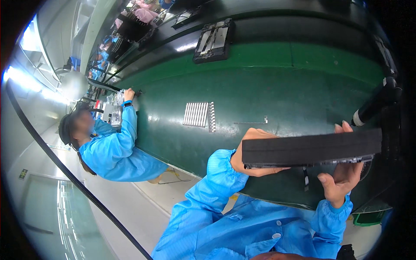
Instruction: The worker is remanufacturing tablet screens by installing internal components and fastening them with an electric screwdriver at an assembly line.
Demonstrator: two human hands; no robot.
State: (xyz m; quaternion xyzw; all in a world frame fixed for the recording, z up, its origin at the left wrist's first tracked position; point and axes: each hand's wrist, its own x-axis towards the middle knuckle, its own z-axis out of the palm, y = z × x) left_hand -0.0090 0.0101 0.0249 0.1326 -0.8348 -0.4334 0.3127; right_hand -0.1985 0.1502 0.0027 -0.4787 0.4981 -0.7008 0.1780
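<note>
A long black block-shaped thing (312, 146), seen edge-on, is held up over the green table's near right part. My left hand (253, 149) is closed around its left end, fingers above and below it. At the right end my right hand (342, 180) grips it, with fingertips showing past its far edge and the thumb below. Small pale and dark pieces line its lower edge; what they are I cannot make out. A narrow black-and-white strip (306, 178) shows just below the block, between my hands.
On the green table (173, 143) lie a striped sheet (196, 114), a checkered strip (212, 117) and a thin wire-like part (251, 123). A black tray (212, 41) sits at the back. A black arm (372, 104) stands right. Another person (112, 147) in blue works at left.
</note>
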